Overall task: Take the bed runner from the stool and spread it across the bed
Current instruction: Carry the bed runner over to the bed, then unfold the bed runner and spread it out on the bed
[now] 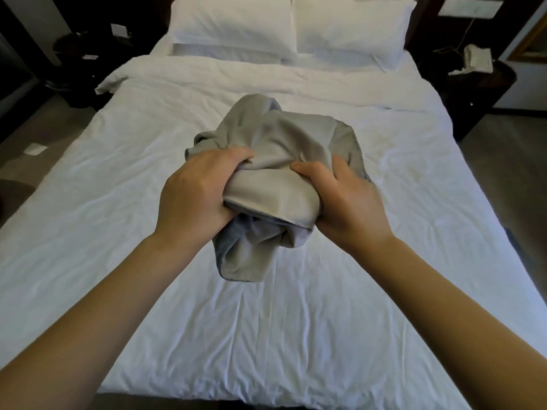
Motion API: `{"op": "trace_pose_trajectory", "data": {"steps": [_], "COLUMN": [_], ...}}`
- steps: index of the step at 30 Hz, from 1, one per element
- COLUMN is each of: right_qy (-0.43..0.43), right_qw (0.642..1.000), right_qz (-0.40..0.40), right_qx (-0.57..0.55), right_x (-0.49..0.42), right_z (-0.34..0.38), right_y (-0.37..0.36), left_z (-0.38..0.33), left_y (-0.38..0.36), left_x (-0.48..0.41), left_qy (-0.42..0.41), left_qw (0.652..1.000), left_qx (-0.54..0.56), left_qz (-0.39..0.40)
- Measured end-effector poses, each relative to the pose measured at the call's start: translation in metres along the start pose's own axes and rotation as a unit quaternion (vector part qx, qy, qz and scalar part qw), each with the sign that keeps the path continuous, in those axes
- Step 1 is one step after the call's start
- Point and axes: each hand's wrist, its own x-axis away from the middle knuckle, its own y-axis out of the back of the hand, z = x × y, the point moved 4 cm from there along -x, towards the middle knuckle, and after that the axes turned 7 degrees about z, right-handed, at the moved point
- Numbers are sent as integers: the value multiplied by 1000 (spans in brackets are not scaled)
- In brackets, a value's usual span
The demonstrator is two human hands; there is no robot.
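The grey bed runner [275, 143] is bunched in a crumpled heap over the middle of the white bed [325, 335]. My left hand [198, 196] grips its left side with fingers curled into the cloth. My right hand [346, 202] grips the right side, thumb pressed on top. A fold of the runner hangs down between my wrists towards the duvet. The stool is not in view.
Two white pillows [236, 22] lie at the head of the bed. A dark bedside table [479, 84] with a white object stands on the right, another dark one [80, 54] on the left. Grey floor runs along both sides.
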Motion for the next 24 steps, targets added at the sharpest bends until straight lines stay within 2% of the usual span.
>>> {"op": "trace_pose_trajectory", "data": {"steps": [17,24], "right_qy": [-82,-89], "right_qw": [995,993], "right_qz": [51,70], "right_qx": [-30,-25], "right_x": [85,114], "right_z": [-23,-28], "right_y": [-240,-310], "left_z": [109,139], "left_y": [-201,-261], "left_x": [103,142], "left_qy": [-7,4], "left_qw": [996,995], "left_qx": [37,35], "left_qz": [78,92]}}
